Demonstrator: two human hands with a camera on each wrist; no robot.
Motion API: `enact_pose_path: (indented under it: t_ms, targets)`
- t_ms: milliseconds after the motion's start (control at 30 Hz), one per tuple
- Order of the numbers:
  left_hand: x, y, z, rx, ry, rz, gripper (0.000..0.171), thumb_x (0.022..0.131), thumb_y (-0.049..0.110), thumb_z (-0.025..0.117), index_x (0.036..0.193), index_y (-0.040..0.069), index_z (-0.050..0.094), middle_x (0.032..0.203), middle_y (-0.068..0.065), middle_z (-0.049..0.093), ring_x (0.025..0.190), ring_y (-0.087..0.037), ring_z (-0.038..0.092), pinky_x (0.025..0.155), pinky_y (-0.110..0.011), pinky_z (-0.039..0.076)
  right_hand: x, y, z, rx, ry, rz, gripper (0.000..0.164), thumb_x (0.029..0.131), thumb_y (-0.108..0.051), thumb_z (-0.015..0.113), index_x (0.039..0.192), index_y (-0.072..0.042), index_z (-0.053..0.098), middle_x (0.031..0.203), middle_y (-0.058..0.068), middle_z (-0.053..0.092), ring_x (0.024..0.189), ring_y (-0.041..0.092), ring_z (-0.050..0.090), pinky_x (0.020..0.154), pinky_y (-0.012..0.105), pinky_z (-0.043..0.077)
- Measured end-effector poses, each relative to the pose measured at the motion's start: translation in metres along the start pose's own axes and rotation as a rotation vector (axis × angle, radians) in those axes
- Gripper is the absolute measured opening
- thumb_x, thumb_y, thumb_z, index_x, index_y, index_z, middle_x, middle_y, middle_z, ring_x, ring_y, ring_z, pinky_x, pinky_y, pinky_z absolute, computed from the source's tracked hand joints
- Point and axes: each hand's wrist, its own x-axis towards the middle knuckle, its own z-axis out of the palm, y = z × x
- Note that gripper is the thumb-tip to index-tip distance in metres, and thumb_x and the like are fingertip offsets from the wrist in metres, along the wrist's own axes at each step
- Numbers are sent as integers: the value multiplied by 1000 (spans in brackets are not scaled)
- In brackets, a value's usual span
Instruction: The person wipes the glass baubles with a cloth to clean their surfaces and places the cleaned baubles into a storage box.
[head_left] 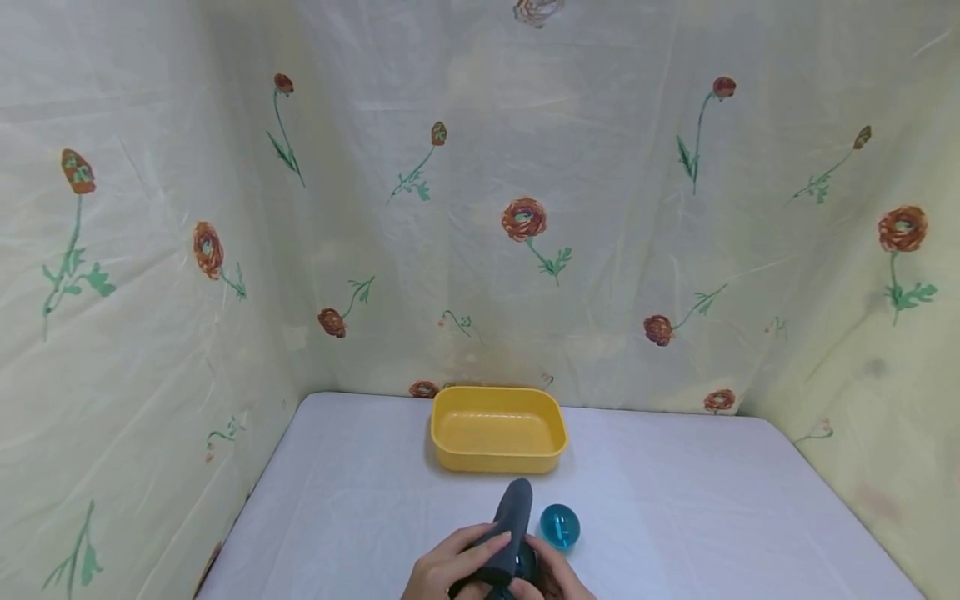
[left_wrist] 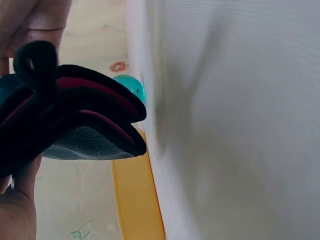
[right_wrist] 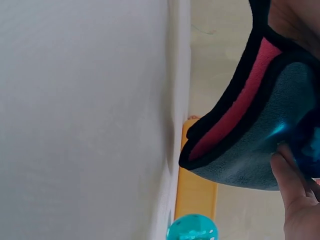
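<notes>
My left hand grips a folded grey cloth with black edging and a pink inner side. The cloth stands up between my hands, its folded layers spreading toward the table in the left wrist view. My right hand holds a glossy dark blue round object against the cloth, and much of that object is hidden by fingers and fabric. In the right wrist view a fingertip presses where the blue object meets the cloth. A clear teal ball lies on the table just beyond my right hand.
A yellow plastic tub stands at the table's back edge, straight ahead of my hands. White cloth covers the table. Flower-printed curtains hang behind it and on both sides.
</notes>
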Motion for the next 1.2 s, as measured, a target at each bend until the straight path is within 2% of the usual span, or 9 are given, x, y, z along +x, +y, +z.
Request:
enact_pose_path:
  t_ms: [167, 333, 500, 733, 833, 1100, 1200]
  targets:
    - [2, 5, -4, -37, -29, -45, 43, 92, 18, 51, 129, 39, 49, 127, 3, 55, 106, -8, 57, 87, -22, 53, -7, -11, 4, -9, 78, 1, 79, 74, -58, 63, 136, -14, 39, 126, 11, 56, 111, 23, 59, 89, 30, 53]
    - [2, 5, -7, -72, -52, -81, 43, 93, 18, 50, 130, 39, 49, 127, 1, 55, 107, -7, 57, 87, -18, 52, -13, -22, 5, 38, 82, 10, 77, 70, -53, 69, 133, -18, 43, 127, 6, 55, 117, 25, 54, 96, 32, 49]
    - [2, 3, -5, -84, -43, -72, 42, 93, 20, 51, 130, 38, 49, 127, 0, 56, 107, -8, 58, 86, -14, 50, -17, -24, 6, -23, 104, -27, 67, 70, -51, 70, 128, -26, 47, 129, -3, 51, 121, 24, 51, 93, 29, 51]
    - [2, 3, -4, -73, -29, -67, 41, 93, 22, 51, 130, 37, 49, 126, -1, 57, 107, -8, 58, 86, -15, 51, -17, -20, 7, -83, 153, -47, 63, 70, -40, 75, 126, -27, 48, 128, -8, 50, 120, 18, 52, 93, 29, 52]
    - [2, 4, -4, -69, -30, -74, 41, 93, 21, 51, 130, 37, 49, 126, -1, 57, 106, -8, 58, 86, -15, 51, -17, -20, 7, -86, 163, -44, 63, 70, -41, 76, 125, -27, 49, 126, -8, 51, 119, 18, 53, 91, 29, 52]
    - [3, 5, -2, -42, -19, -70, 40, 92, 21, 52, 128, 39, 51, 124, 1, 57, 103, -7, 58, 84, -17, 53, -17, -26, 4, -60, 167, -23, 70, 66, -58, 69, 123, -23, 51, 123, 0, 54, 115, 21, 55, 87, 26, 54]
    - [4, 5, -2, -36, -27, -69, 39, 93, 23, 51, 129, 39, 50, 124, 1, 57, 103, -7, 58, 84, -17, 53, -14, -24, 3, -38, 127, -25, 71, 69, -57, 67, 127, -20, 49, 126, 4, 52, 115, 23, 55, 87, 22, 53]
